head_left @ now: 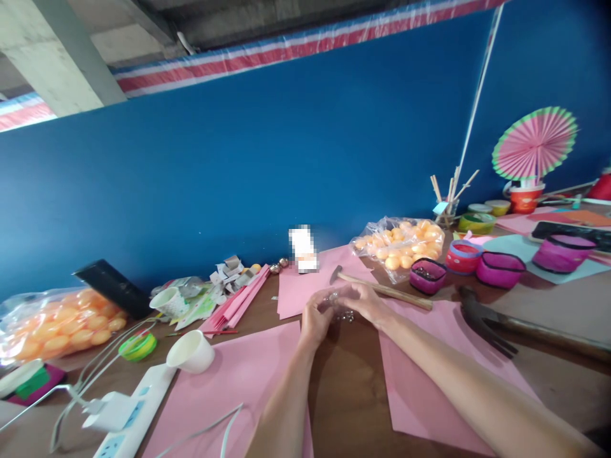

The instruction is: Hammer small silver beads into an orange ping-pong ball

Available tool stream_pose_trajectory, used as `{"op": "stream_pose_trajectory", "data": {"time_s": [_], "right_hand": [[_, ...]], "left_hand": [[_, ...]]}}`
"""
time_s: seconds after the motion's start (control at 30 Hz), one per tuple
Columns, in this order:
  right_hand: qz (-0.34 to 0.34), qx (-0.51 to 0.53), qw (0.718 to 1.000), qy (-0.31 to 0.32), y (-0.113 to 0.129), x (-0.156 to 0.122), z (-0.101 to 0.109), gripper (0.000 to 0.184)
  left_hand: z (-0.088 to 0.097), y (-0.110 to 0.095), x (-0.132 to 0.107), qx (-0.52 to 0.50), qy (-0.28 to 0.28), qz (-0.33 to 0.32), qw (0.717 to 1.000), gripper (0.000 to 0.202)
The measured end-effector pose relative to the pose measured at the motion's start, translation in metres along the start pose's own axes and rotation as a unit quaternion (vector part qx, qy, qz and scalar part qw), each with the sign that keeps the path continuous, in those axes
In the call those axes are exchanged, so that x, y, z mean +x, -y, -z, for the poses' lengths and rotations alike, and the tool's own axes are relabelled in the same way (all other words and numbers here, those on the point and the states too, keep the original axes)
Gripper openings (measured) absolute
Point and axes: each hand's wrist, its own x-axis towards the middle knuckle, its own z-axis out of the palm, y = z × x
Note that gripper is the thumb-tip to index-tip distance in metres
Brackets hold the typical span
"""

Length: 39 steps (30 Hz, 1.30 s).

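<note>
In the middle of the table, my left hand (316, 318) and my right hand (365, 304) come together with bent, closed fingers. Between them is a small clear, shiny piece (345, 314), perhaps several linked bits; its exact kind is too blurred to tell. Both hands appear to grip it. Just beyond my right hand lies a small hammer (382, 286) with a wooden handle. Pink paper sheets (329, 267) are spread behind and to both sides of my hands.
A claw hammer (506, 321) lies at right, near purple containers (500, 270). Bags of orange balls (403, 242) stand at both sides. On the left are a white cup (191, 352), a power strip (138, 413) and cables. A blue partition (238, 159) rises behind.
</note>
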Motion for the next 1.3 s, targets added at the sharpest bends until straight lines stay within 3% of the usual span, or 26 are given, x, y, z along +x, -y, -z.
{"op": "stream_pose_trajectory", "data": {"time_s": [0.2,0.43,0.73,1.07,1.17,1.23,1.3], "right_hand": [[0.015,-0.008,1.0,-0.009,-0.006,0.003,0.0,0.034],[0.037,-0.009,0.999,0.03,0.0,0.003,0.008,0.033],[0.04,-0.034,0.999,0.01,0.003,0.001,0.007,0.03],[0.12,-0.143,0.982,-0.015,0.005,0.0,0.004,0.027],[0.155,-0.264,0.949,-0.071,0.005,-0.002,0.007,0.027],[0.164,-0.416,0.887,-0.119,0.005,-0.004,0.013,0.027],[0.126,-0.553,0.813,-0.133,0.006,-0.005,0.02,0.028]], "left_hand": [[-0.001,-0.004,0.0,-0.004,0.006,-0.009,1.0,0.04],[-0.005,-0.009,-0.002,-0.098,0.024,0.062,0.993,0.047],[-0.004,-0.019,-0.005,-0.178,0.019,0.093,0.979,0.039],[-0.003,-0.017,-0.003,-0.182,-0.002,0.106,0.978,0.036],[-0.002,-0.018,-0.001,-0.219,-0.034,0.127,0.967,0.039],[0.0,-0.017,0.0,-0.255,-0.057,0.143,0.955,0.04],[0.003,-0.016,0.002,-0.295,-0.075,0.151,0.94,0.038]]}}
